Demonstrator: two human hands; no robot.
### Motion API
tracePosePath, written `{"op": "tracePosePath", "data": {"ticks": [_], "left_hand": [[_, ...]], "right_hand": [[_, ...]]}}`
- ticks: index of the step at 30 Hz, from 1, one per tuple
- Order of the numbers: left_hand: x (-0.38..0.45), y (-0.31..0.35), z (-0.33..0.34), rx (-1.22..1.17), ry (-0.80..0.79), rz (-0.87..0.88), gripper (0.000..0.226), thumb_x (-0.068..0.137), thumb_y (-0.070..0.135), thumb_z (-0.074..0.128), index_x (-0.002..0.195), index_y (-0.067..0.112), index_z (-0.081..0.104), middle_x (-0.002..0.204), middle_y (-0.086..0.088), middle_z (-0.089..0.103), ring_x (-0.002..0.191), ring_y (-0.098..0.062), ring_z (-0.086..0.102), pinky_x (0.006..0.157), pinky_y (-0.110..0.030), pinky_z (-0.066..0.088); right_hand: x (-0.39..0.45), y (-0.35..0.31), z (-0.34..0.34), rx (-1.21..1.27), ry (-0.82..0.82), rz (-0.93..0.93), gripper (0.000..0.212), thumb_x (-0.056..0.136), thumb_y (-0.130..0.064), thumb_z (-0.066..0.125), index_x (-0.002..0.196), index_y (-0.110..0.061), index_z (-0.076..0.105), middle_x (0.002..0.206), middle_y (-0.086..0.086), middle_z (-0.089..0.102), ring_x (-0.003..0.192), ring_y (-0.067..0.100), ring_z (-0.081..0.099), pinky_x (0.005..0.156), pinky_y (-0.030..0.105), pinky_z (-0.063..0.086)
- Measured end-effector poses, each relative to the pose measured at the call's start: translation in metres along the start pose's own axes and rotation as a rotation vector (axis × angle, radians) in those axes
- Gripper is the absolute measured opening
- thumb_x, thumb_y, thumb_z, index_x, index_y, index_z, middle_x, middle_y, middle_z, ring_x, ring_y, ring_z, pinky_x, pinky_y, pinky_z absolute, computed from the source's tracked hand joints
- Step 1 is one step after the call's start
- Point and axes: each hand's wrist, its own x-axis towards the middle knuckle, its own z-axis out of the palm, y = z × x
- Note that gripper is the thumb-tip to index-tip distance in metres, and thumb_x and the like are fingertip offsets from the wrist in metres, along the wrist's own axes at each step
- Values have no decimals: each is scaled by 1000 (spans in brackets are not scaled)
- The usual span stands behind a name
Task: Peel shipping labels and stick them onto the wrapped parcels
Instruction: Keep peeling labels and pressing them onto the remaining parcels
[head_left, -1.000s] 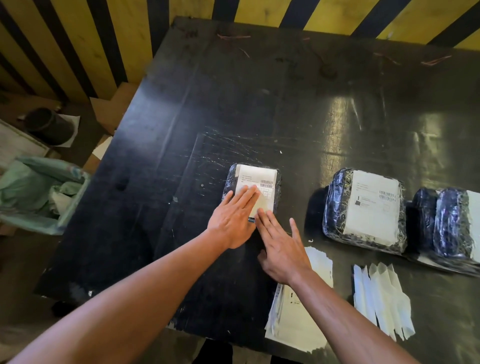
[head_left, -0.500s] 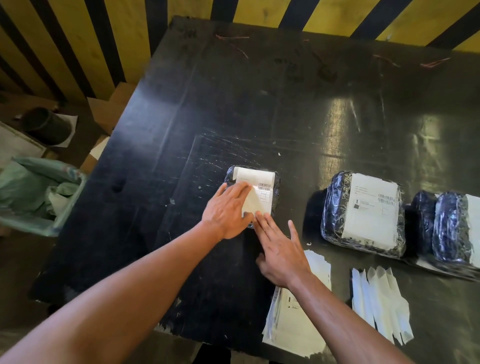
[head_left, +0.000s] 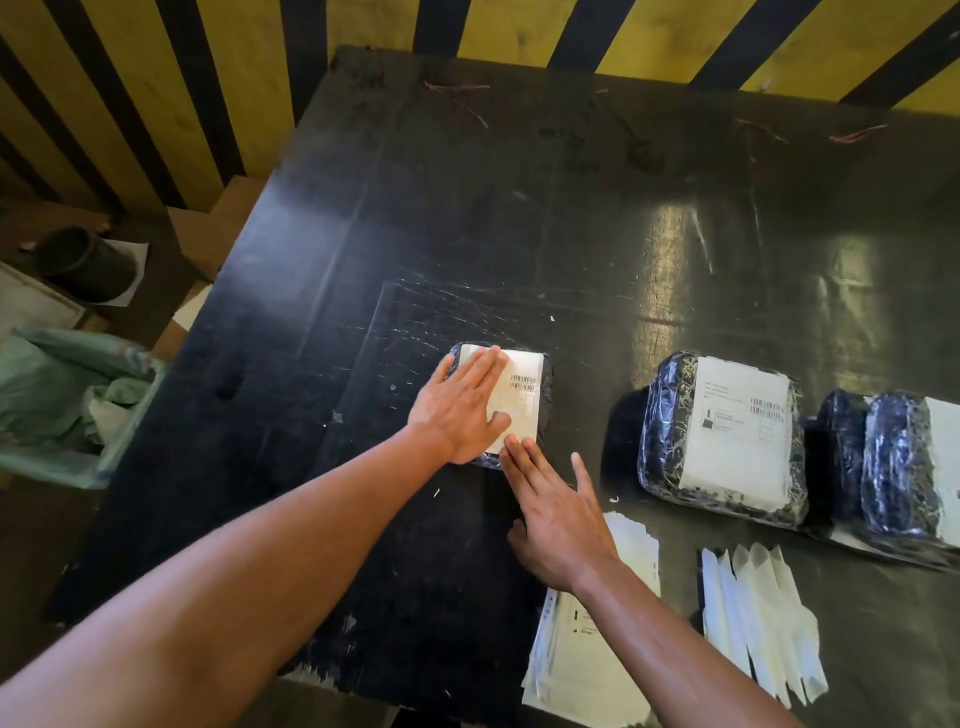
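Near the middle of the black table (head_left: 519, 208), I have my left hand (head_left: 462, 410) flat on the shipping label (head_left: 522, 395) of the small wrapped parcel (head_left: 545, 374), right hand (head_left: 558, 514) fingers straight at its near edge — smoothing step — next, I judge, peel another from the label stack (head_left: 576, 654).

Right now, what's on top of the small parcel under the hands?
A white label lies on the small parcel. The left hand lies flat over its left part; right hand fingertips touch its near edge. Print beneath the palm is hidden.
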Motion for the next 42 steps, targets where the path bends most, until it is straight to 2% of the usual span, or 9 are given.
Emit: {"op": "tracePosePath", "data": {"ticks": [5,11,16,20,24,29,34,38,42], "left_hand": [[14,-17,-13,-48,-9,-121,77,106,55,26,168,14,4,177,-3,1,163,-20,-4,132,-46,-2],[28,-2,-13,-50,-79,92,71,109,49,25,168,23,-6,176,1,-13,162,-19,-15,131,-49,-6],[45,-18,-19,-190,-140,-130,72,110,53,16,167,18,-11,174,-5,-21,161,-22,-19,130,-49,-7],[24,-43,-13,-554,21,-431,77,106,58,36,168,20,11,173,-12,20,158,-32,26,124,-53,30],[-22,-46,16,-833,99,-569,64,101,51,57,154,18,44,135,-4,66,129,-26,60,106,-40,46],[-54,-32,52,-1219,68,-581,51,97,46,71,142,25,61,124,3,74,114,-16,71,107,-46,55],[-56,-25,40,-1374,103,-593,45,97,31,74,139,19,63,120,-5,76,107,-17,74,89,-29,62],[-73,-19,20,-1421,138,-571,39,97,29,74,131,13,66,112,-8,78,98,-14,77,71,-16,60],[-99,-4,8,-1406,156,-536,33,97,30,73,127,18,67,106,-3,81,95,-11,78,77,-19,61]], "right_hand": [[-2,-3,0,20,1,8,86,98,-31,46,167,-23,-3,172,-11,-19,159,9,-19,128,57,-11],[-2,-4,2,43,42,15,86,94,-26,46,168,-21,3,173,-11,-15,160,10,-15,126,55,-13],[-1,-3,0,44,39,8,85,94,-26,46,167,-23,3,173,-12,-14,159,8,-15,127,54,-9],[3,1,-2,254,99,-5,77,96,-30,53,166,-27,21,175,-14,7,160,4,1,131,45,7],[17,8,-6,584,440,269,68,91,-32,66,155,-21,44,154,-2,46,142,16,44,118,37,40],[57,11,-20,1021,146,656,80,95,-49,70,159,-18,33,161,7,42,144,31,47,117,47,43],[64,15,-26,1063,139,677,81,95,-38,74,160,-14,32,164,10,40,147,33,43,115,46,41],[54,19,-31,1122,171,653,86,83,-53,81,153,-18,46,153,4,56,134,26,57,112,49,49],[30,15,-28,1117,215,606,80,74,-63,80,138,-19,61,133,-1,70,116,21,68,102,46,57]]}}
